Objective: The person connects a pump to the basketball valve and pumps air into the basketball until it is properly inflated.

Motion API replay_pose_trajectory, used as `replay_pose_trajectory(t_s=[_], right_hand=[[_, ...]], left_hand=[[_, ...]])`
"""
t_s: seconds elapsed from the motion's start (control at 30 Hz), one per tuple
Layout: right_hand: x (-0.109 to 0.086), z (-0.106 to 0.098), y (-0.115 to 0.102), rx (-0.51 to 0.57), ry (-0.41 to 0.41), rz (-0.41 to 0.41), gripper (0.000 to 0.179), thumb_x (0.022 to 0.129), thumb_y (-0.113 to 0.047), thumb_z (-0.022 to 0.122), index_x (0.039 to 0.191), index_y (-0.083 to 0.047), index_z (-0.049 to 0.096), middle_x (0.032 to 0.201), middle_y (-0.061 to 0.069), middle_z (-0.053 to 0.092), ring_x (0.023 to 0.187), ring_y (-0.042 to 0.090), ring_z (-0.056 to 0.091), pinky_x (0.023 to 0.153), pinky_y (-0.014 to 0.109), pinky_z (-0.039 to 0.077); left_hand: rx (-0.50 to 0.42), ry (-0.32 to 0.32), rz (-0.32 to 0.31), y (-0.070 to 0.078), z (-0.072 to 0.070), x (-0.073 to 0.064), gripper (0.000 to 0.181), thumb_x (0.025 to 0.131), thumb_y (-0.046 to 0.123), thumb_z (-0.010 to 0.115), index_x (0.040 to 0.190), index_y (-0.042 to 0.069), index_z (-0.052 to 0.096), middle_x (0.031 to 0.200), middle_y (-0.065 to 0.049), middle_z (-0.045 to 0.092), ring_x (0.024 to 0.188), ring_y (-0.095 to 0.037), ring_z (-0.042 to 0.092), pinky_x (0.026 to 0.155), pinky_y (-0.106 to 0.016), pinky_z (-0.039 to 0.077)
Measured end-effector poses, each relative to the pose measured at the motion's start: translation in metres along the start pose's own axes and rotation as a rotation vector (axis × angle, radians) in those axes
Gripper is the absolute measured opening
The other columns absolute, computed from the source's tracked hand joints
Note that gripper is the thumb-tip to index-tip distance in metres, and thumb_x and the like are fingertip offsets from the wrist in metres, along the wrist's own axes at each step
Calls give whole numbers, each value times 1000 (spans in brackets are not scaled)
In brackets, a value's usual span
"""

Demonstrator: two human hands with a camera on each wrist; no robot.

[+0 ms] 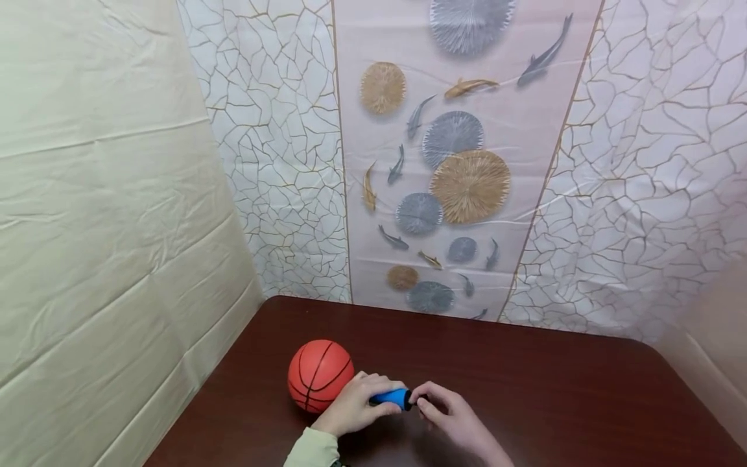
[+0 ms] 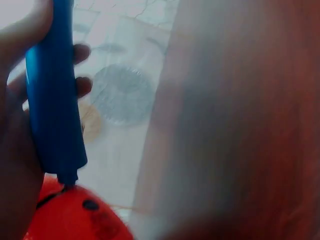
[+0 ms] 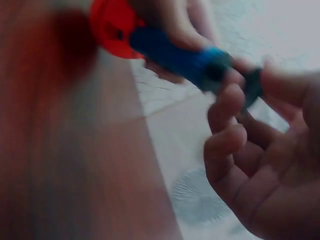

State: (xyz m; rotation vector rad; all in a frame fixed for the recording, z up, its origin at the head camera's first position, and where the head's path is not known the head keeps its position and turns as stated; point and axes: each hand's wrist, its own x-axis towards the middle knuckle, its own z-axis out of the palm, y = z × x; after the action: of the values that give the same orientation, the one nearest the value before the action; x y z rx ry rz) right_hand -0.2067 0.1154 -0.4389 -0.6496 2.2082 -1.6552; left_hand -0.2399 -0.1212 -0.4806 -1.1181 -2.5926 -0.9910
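Note:
An orange-red basketball [image 1: 320, 376] with black seams rests on the table, left of my hands. My left hand [image 1: 350, 407] grips the blue barrel of a hand-held ball pump [image 1: 392, 397], fingers and thumb wrapped round it. In the left wrist view the pump's narrow nozzle [image 2: 67, 177] points at the ball [image 2: 82, 217]; whether it enters the ball cannot be told. At the pump's other end, my right hand [image 1: 449, 415] pinches the dark handle [image 3: 253, 89] between thumb and fingers. The handle stands close to the barrel's dark end.
The dark reddish-brown table [image 1: 560, 395] extends to the right of and behind the hands. A patterned cloth backdrop [image 1: 292, 194] with fish and round leaves hangs behind it. Cream cloth [image 1: 117, 259] walls off the left side.

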Motion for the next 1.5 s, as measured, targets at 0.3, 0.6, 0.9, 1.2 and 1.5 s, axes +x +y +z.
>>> replay_pose_trajectory(t_s=[0.3,0.6,0.9,1.2,1.5], right_hand=[[-50,-51,-31,9,90,-217,20,104,-12,41,109,-3,59,76,-3,56,59,14,48,53,30,46],[-48,-54,-24,101,31,-334,18,102,-2,40,106,-4,58,69,16,43,58,30,36,46,38,31],[-11,-13,-10,161,-38,-83,37,104,-24,44,113,12,50,73,-3,50,63,6,45,57,27,38],[-35,-37,-38,6,106,-53,33,103,-30,47,115,-3,60,73,-1,55,57,15,45,54,26,43],[-53,-49,-33,109,133,-276,15,102,-7,45,108,4,54,64,8,42,55,27,35,45,33,33]], left_hand=[[27,29,72,23,-22,7,40,94,47,56,132,33,56,111,14,66,97,-2,55,88,-26,41],[30,0,9,22,-15,5,37,97,46,52,128,28,58,116,9,68,92,-1,57,84,-26,43],[-67,-22,-69,21,2,-3,34,99,45,47,128,29,55,121,6,65,91,-4,50,77,-22,44],[-63,88,-39,17,-8,-1,33,96,43,56,127,34,57,119,11,65,91,-5,50,77,-24,44],[-87,4,-100,20,-2,4,36,98,48,48,130,32,56,116,6,66,89,-4,49,73,-23,45]])
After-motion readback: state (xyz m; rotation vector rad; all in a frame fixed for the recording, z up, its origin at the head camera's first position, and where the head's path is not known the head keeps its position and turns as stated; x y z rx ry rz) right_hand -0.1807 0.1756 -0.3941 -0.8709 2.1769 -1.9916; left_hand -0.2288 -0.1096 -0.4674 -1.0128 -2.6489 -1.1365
